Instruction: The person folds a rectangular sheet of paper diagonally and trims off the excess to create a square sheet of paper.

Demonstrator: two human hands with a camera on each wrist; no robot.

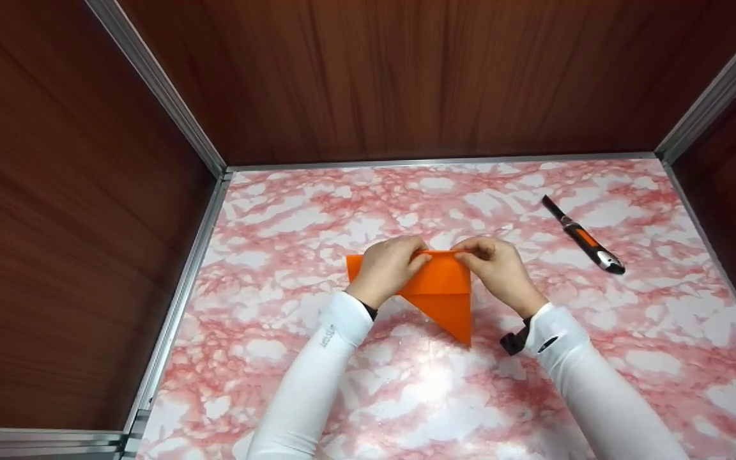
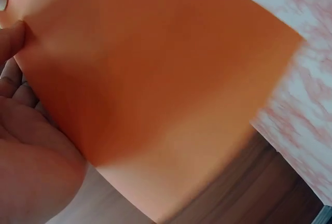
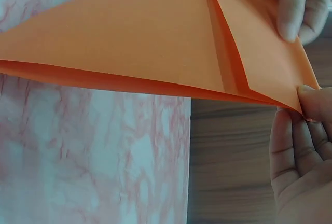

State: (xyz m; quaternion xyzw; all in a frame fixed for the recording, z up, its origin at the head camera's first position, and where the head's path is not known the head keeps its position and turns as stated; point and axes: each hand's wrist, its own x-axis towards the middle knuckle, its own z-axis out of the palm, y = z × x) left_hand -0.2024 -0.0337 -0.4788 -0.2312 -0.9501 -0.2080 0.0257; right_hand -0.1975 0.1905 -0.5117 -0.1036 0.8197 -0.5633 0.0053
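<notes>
A folded sheet of orange paper (image 1: 438,278) is held up between both hands, with a pointed corner hanging toward the person and a straight fold line across it. My left hand (image 1: 390,265) pinches its top edge between thumb and fingers, and covers part of the paper's left side. At the right end of that same edge, my right hand (image 1: 499,268) pinches the paper with thumb and fingertips. In the right wrist view, a turned-over flap of the paper (image 3: 254,37) and the slightly parted layers below show. The left wrist view is mostly filled by the paper (image 2: 155,68).
A black and orange utility knife (image 1: 585,239) lies on the red and white marbled table (image 1: 291,223) to the right. Dark wood panels (image 1: 406,83) with metal edging stand at the back and both sides. A black wrist camera (image 1: 513,343) is strapped at the right wrist.
</notes>
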